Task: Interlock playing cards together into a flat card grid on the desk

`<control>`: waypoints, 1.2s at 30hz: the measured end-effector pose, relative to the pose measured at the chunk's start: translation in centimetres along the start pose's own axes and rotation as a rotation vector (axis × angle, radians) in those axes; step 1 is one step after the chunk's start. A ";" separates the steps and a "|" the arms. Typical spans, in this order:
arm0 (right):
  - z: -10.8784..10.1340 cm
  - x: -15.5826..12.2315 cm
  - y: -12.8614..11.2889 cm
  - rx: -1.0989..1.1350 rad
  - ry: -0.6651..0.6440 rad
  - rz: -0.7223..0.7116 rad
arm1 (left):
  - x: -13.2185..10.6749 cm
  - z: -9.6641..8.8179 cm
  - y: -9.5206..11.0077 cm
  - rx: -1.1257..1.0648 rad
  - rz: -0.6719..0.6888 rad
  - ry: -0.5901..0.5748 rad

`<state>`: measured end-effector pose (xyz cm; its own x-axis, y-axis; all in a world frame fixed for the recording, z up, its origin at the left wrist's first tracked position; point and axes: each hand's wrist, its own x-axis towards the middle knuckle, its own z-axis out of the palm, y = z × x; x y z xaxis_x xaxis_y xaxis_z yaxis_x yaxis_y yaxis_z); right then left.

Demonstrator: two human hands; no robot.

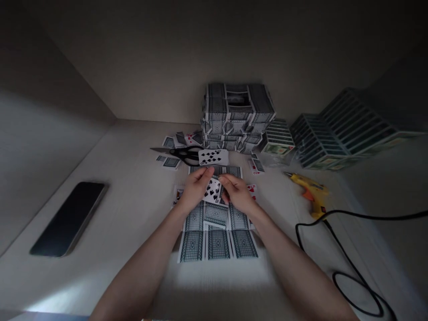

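Observation:
Between my two hands is a playing card [211,191], a ten of spades, face toward me. My left hand [197,187] pinches its upper left side with thumb and fingers. The upper right edge is gripped by my right hand [236,191], fingers closed. Below them, rows of face-down cards [192,245] with patterned blue-grey backs lie side by side on the table. A folded or raised card [216,215] sits on the middle column under my hands. Part of a face-up heart card [252,191] shows beside my right hand, and a face card [178,195] beside my left.
Behind stand a box-like structure of cards [217,104], a face-up card stack [214,157], black scissors [183,154] and cut card pieces. Stacked card packs [334,133] are at right, near a yellow glue gun [312,191] with a black cord [368,218]. A phone [68,218] lies left.

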<state>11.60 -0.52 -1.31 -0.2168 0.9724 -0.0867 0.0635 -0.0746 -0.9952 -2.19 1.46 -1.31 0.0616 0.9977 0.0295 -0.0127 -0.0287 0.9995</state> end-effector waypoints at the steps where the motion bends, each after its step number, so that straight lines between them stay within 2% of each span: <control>1: 0.0 0.0 0.1 0.016 -0.013 0.006 | 0.0 -0.1 0.0 -0.045 -0.037 -0.026; 4: -0.3 0.0 0.1 0.046 -0.060 0.016 | 0.1 -0.2 -0.1 -0.117 -0.108 -0.076; 6: -0.4 0.0 0.1 0.052 -0.073 0.022 | 0.1 -0.1 -0.2 -0.065 -0.080 -0.065; 14: -0.6 0.4 0.1 0.007 -0.030 0.028 | 0.0 0.1 -0.5 0.267 0.166 -0.024; 19: -0.3 0.5 0.1 -0.114 -0.003 -0.032 | -0.3 0.0 -0.5 0.607 0.346 0.076; 22: 0.0 0.4 0.2 -0.172 0.028 -0.020 | -0.5 0.0 -0.5 0.730 0.455 0.135; 27: 0.2 0.3 0.1 -0.173 0.031 -0.009 | -0.5 0.0 -0.6 0.785 0.502 0.182; 36: 0.0 0.4 0.0 0.018 -0.047 0.060 | -0.2 -0.2 -1.1 0.774 0.518 0.183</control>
<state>11.48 -0.19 -1.30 -0.2587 0.9546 -0.1478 0.0599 -0.1368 -0.9888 -2.34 1.26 -2.46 0.0756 0.8418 0.5345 0.6749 -0.4378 0.5940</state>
